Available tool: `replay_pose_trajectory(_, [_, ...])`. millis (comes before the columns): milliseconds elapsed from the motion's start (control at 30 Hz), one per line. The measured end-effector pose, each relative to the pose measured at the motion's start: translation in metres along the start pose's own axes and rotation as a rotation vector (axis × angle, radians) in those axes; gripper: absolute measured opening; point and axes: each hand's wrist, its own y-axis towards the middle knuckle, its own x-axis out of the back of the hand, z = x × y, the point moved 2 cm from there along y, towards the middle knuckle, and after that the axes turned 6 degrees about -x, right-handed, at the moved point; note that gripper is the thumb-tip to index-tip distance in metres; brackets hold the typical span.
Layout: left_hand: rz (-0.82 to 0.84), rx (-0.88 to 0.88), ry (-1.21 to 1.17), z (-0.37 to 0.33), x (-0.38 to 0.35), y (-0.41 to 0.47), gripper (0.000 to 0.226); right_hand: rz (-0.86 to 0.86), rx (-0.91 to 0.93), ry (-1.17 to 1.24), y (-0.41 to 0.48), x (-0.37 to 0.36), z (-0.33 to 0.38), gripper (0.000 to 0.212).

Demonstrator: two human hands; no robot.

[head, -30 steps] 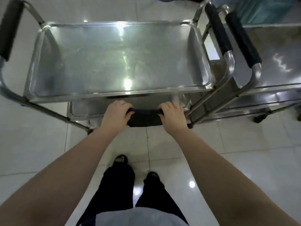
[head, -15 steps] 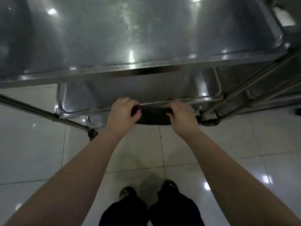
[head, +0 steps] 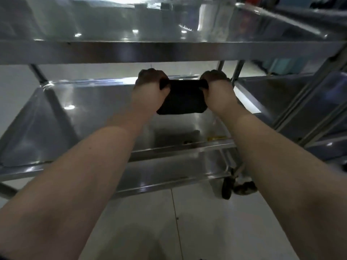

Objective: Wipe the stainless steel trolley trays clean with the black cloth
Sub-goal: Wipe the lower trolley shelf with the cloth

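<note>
Black and matte, the cloth (head: 183, 99) is folded into a rough rectangle with soft, rounded lower corners. Its upper edge is pulled taut in a straight line between the two hands. The rest hangs below that line with its broad face turned towards the camera. The long axis runs left to right across the view, roughly parallel with the front rim of the stainless steel middle tray (head: 78, 117) of the trolley (head: 44, 82), and the short axis drops towards that tray. The cloth sits above the middle tray's far half, under the top tray (head: 169, 51), whose front rim crosses the whole view just above the knuckles. Whether the lower edge touches the tray surface cannot be told; a dark reflection lies on the steel below it. The left hand (head: 150, 87) grips the cloth's left end and the right hand (head: 216, 87) grips its right end. Each is closed into a tight fist with fingers curled over the top edge, so that cloth bulges out of each fist towards the middle. The fingertips are hidden. A bottom tray (head: 165, 173) shows beneath the middle one. A dark caster wheel (head: 226, 188) stands on the pale tiled floor (head: 142, 222) at the right, and a second steel trolley (head: 285, 94) stands just beside on the right
</note>
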Motion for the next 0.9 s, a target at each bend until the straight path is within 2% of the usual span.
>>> replay_pose_trajectory(133, [0.168, 0.015, -0.102, -0.012, -0.036, -0.046, 0.018, 0.064, -0.129, 0.036, -0.038, -0.029, -0.012, 0.021])
replay_pose_trajectory(233, [0.339, -0.125, -0.016, -0.016, -0.056, -0.097, 0.018, 0.287, -0.119, 0.047, -0.091, -0.050, -0.028, 0.025])
replay_pose_trajectory(300, [0.417, -0.227, -0.067, -0.013, -0.060, -0.112, 0.023, 0.356, -0.115, 0.049, -0.108, -0.056, -0.040, 0.023])
replay_pose_trajectory(367, [0.290, -0.204, -0.183, -0.003, -0.061, -0.106, 0.029, 0.285, -0.163, 0.156, -0.102, -0.056, -0.039, 0.016])
replay_pose_trajectory(433, [0.095, 0.029, -0.286, 0.022, -0.061, -0.087, 0.033, 0.178, -0.167, 0.250, -0.083, -0.061, -0.021, 0.020])
replay_pose_trajectory(467, [0.063, 0.153, -0.297, 0.039, -0.062, -0.077, 0.037, 0.205, -0.144, 0.245, -0.073, -0.068, -0.005, 0.027])
replay_pose_trajectory(533, [0.209, 0.259, -0.091, 0.071, -0.070, -0.064, 0.050, 0.424, -0.098, 0.145, -0.063, -0.090, 0.029, 0.049])
replay_pose_trajectory(600, [0.438, 0.222, 0.178, 0.084, -0.081, -0.064, 0.056, 0.662, -0.135, 0.036, -0.069, -0.115, 0.052, 0.064])
replay_pose_trajectory(633, [0.514, 0.214, 0.224, 0.084, -0.088, -0.068, 0.056, 0.713, -0.155, 0.002, -0.074, -0.125, 0.054, 0.067])
replay_pose_trajectory(767, [0.601, 0.202, 0.248, 0.078, -0.108, -0.079, 0.054, 0.671, -0.169, -0.050, -0.080, -0.134, 0.024, 0.062])
replay_pose_trajectory(900, [0.638, 0.173, 0.294, 0.085, -0.113, -0.077, 0.055, 0.658, -0.331, -0.109, -0.074, -0.120, -0.067, 0.054])
